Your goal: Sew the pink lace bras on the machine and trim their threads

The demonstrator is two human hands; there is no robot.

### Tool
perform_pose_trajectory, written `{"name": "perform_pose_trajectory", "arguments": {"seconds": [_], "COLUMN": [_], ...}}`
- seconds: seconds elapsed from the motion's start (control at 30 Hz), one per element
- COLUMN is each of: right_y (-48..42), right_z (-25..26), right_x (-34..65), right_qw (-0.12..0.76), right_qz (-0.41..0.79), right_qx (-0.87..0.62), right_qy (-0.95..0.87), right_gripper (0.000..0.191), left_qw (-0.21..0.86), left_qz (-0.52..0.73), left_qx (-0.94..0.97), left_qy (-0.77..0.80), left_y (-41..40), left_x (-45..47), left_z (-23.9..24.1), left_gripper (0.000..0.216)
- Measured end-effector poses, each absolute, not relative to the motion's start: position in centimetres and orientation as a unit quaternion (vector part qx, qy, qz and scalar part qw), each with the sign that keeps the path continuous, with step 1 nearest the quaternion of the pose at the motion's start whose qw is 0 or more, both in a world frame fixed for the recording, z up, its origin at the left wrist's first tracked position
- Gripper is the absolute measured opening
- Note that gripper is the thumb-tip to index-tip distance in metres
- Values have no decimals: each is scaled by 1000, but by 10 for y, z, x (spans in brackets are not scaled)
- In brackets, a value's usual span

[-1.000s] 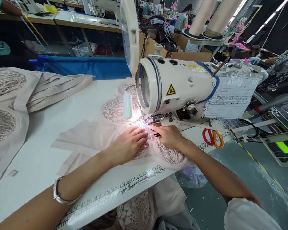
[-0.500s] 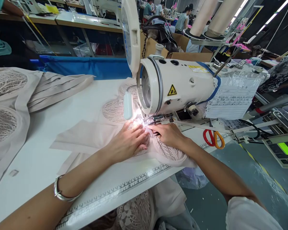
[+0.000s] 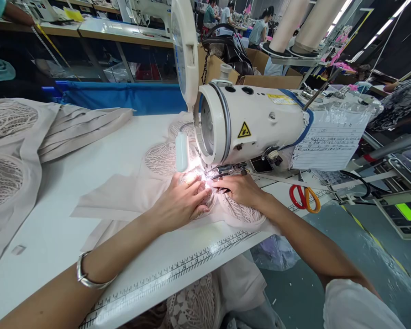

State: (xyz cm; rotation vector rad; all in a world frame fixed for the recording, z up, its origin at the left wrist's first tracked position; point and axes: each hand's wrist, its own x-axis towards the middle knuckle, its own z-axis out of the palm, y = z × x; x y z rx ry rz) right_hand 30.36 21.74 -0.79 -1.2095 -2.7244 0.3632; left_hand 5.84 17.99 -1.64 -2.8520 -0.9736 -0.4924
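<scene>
A pale pink lace bra (image 3: pixel 162 159) lies spread under the needle area of a white sewing machine (image 3: pixel 256 121). My left hand (image 3: pixel 180 201) rests on the lace just left of the brightly lit needle, its fingers stretched out and slightly spread. On the other side, my right hand (image 3: pixel 241 188) has its index finger pointing at the presser foot and its other fingers curled at the fabric's edge. Small dark tips show under those fingers; I cannot make out what they belong to. Glare and fingers hide the stitching point.
More lace bra pieces (image 3: pixel 12 178) are piled at the left. Scissors with red and orange handles (image 3: pixel 304 198) lie at the right table edge. A printed ruler (image 3: pixel 178 270) runs along the front. Thread cones (image 3: pixel 287 27) stand behind the machine. Other people sit farther back.
The fabric and my hands have shifted very slightly at the needle. My left fingers have moved a little closer together; otherwise the scene looks the same.
</scene>
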Motion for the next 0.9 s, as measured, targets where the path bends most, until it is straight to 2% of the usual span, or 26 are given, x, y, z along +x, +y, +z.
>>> {"name": "perform_pose_trajectory", "arguments": {"seconds": [0.2,0.33,0.47,0.53,0.63,0.73,0.8,0.9], "right_y": [221,220,211,205,198,197,198,201], "right_z": [-4,0,2,1,-4,-9,-11,-11], "right_x": [303,305,314,319,327,332,334,333], "right_qw": [62,39,62,70,72,85,101,118], "right_qz": [131,64,28,49,33,-13,-20,-23], "right_qx": [-410,-426,-444,-447,-431,-370,-331,-311], "right_qy": [-900,-902,-894,-891,-899,-925,-938,-943], "right_gripper": [48,38,21,28,27,48,55,53], "left_qw": [35,39,37,18,0,16,34,52], "left_qz": [-174,-166,-172,-173,-164,-162,-164,-175], "left_qx": [-933,-934,-929,-929,-932,-932,-934,-932], "left_qy": [-312,-315,-324,-326,-324,-323,-317,-314], "left_y": [182,182,180,179,177,176,176,176], "left_x": [57,56,60,62,63,63,63,62], "left_z": [-19,-19,-18,-18,-18,-17,-17,-17], "left_gripper": [46,47,42,41,44,46,44,44]}}
